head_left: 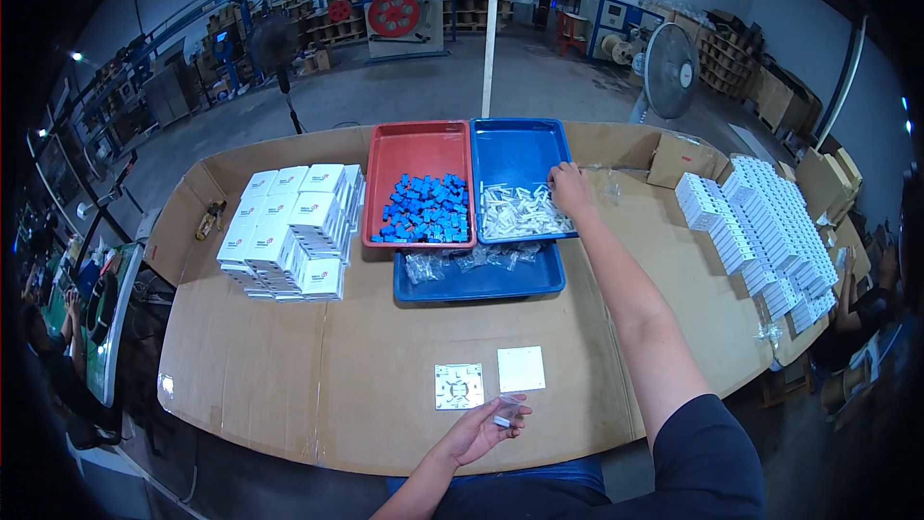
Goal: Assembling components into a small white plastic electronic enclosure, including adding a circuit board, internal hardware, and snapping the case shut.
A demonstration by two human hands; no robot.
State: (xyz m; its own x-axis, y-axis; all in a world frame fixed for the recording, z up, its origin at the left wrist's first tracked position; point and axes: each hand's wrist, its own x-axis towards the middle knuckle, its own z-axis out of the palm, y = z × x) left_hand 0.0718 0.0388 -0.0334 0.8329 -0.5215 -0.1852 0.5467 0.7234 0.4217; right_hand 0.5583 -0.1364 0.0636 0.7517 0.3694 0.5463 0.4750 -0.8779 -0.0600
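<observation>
Near the front edge of the table, my left hand (481,430) is closed on a small clear plastic bag (507,408) with a little white piece inside. Just beyond it lie a square white plate with a patterned face (458,387) and a plain white square plate (521,369). My right arm stretches far forward, and my right hand (572,190) is over the right side of a blue tray (520,147) of small white plastic parts (515,212). Its fingers are bent together at the parts; what they pinch is too small to make out.
A red tray (419,149) of blue connectors (423,210) stands left of the blue tray. Under both sits another blue tray (481,289) with clear bags. Stacked white boxes (284,221) stand left; rows of white pieces (760,231) stand right. Cardboard walls (616,147) edge the table.
</observation>
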